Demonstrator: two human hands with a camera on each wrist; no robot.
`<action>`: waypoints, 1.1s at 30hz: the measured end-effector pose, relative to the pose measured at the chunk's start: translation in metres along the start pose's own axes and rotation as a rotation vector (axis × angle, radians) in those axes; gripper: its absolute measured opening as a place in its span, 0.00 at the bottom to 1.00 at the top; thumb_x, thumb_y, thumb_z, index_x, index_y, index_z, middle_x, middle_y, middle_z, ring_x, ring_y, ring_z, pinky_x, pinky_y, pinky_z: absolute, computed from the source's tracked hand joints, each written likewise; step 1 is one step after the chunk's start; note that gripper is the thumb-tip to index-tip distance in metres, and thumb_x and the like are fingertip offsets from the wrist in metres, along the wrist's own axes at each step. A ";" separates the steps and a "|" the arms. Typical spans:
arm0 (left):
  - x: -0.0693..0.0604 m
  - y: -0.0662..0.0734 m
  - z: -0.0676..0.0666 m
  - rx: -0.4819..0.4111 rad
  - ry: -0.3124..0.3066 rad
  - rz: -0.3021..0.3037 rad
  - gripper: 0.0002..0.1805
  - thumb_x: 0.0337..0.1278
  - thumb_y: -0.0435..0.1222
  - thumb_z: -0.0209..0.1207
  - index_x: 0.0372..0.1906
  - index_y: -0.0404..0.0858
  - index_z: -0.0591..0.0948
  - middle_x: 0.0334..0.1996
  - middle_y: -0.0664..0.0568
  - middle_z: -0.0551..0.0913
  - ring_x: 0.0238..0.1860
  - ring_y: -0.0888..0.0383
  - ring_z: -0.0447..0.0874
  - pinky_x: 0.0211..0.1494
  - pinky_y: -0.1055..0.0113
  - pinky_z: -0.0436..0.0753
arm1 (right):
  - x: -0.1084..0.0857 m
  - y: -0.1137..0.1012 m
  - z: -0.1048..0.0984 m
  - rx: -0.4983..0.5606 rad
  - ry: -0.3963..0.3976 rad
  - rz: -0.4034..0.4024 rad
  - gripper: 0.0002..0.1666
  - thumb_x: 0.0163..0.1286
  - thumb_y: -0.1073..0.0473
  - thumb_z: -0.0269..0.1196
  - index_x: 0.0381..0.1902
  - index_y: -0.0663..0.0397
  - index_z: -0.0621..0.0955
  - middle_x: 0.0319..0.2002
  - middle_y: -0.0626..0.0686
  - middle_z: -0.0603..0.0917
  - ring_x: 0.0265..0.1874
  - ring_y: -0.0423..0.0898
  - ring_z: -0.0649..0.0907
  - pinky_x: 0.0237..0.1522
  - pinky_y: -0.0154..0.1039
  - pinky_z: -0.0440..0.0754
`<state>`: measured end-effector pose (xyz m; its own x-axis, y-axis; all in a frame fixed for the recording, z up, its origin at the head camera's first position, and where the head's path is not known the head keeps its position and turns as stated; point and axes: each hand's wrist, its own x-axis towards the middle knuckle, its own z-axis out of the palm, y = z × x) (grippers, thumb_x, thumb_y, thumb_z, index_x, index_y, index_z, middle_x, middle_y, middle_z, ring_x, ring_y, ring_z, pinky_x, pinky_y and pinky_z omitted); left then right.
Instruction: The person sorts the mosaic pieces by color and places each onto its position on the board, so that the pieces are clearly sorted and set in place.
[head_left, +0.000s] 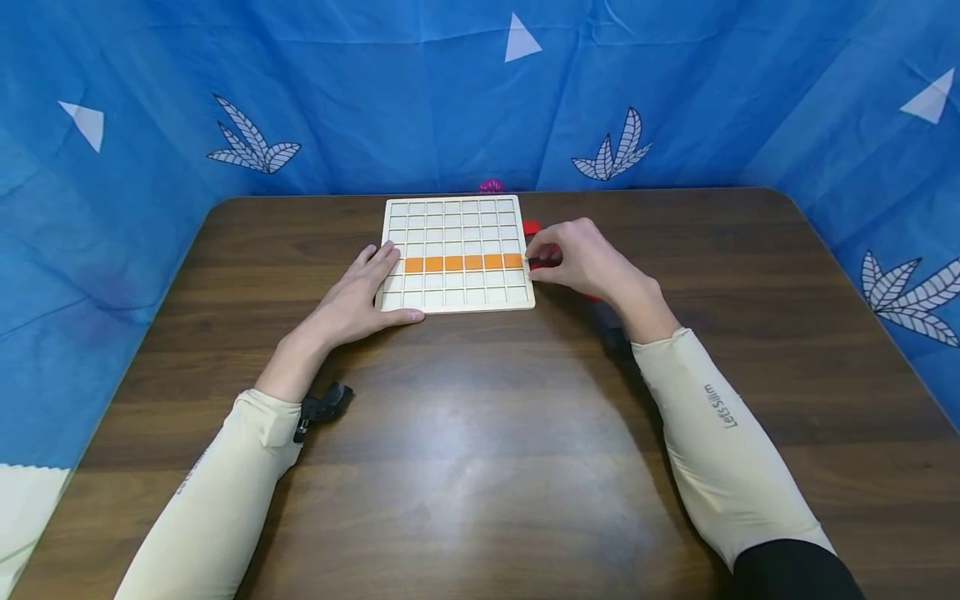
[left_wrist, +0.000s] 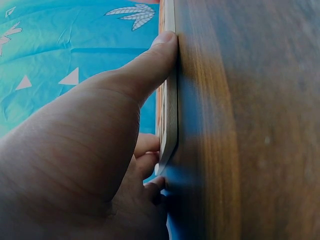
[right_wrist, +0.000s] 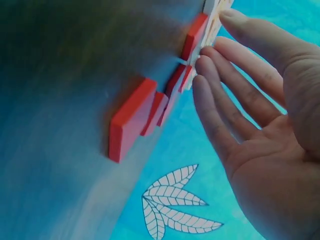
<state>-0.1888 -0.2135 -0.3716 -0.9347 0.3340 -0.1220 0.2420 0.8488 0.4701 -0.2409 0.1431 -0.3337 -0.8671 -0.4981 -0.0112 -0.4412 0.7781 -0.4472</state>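
Between an open, spread left hand [head_left: 352,298] and a right hand [head_left: 588,257] whose grip I could not tell, the board [head_left: 480,308] showed one orange row [head_left: 456,263] placed, other visible cells [head_left: 434,222] seemingly unfilled.

Ruled in cream over whitish squares [head_left: 453,294], with one row of bright orange squares [head_left: 453,263], on the board [head_left: 453,247]. Plain red on the blocks [right_wrist: 131,117]. Streaked in brown wood grain across the worktop [head_left: 442,400]. Bright blue on the cloth [head_left: 420,100], printed with white triangles [head_left: 523,42] and black-veined white leaves [head_left: 251,142]. Cream on the forearm sleeves [head_left: 701,454], with dark lettering [head_left: 720,406].
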 end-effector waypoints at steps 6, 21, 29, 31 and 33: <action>-0.001 0.000 0.000 -0.001 -0.002 0.005 0.63 0.59 0.64 0.68 0.86 0.38 0.49 0.87 0.47 0.42 0.87 0.43 0.33 0.85 0.40 0.49 | -0.002 0.005 -0.005 0.011 -0.083 0.026 0.22 0.63 0.58 0.79 0.54 0.54 0.89 0.49 0.55 0.89 0.48 0.53 0.82 0.56 0.48 0.85; -0.001 0.002 -0.002 0.002 -0.001 -0.002 0.62 0.60 0.63 0.68 0.86 0.38 0.49 0.87 0.47 0.42 0.87 0.42 0.33 0.86 0.40 0.48 | 0.001 0.007 -0.005 0.020 -0.094 0.065 0.20 0.64 0.67 0.75 0.54 0.55 0.88 0.51 0.58 0.87 0.49 0.54 0.82 0.57 0.50 0.86; 0.000 0.000 0.000 0.007 -0.008 -0.007 0.63 0.59 0.63 0.69 0.86 0.38 0.49 0.88 0.48 0.42 0.87 0.43 0.33 0.86 0.41 0.48 | 0.002 0.008 -0.001 0.025 -0.079 0.077 0.19 0.63 0.67 0.75 0.52 0.55 0.88 0.50 0.57 0.87 0.49 0.54 0.81 0.57 0.49 0.86; 0.000 0.000 0.000 0.006 -0.006 -0.004 0.63 0.60 0.63 0.69 0.86 0.38 0.49 0.88 0.48 0.42 0.87 0.43 0.33 0.86 0.41 0.48 | 0.002 0.009 0.000 0.026 -0.074 0.073 0.19 0.63 0.67 0.75 0.52 0.56 0.88 0.50 0.57 0.87 0.49 0.54 0.81 0.58 0.49 0.86; 0.000 0.000 0.000 0.002 -0.004 -0.003 0.62 0.60 0.63 0.68 0.86 0.38 0.49 0.88 0.48 0.42 0.87 0.43 0.33 0.86 0.41 0.48 | 0.002 0.009 0.000 0.022 -0.066 0.072 0.19 0.63 0.67 0.76 0.52 0.56 0.87 0.50 0.58 0.87 0.49 0.54 0.81 0.58 0.49 0.85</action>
<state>-0.1885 -0.2138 -0.3715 -0.9342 0.3333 -0.1269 0.2400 0.8506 0.4678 -0.2468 0.1488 -0.3382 -0.8788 -0.4660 -0.1029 -0.3724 0.8045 -0.4628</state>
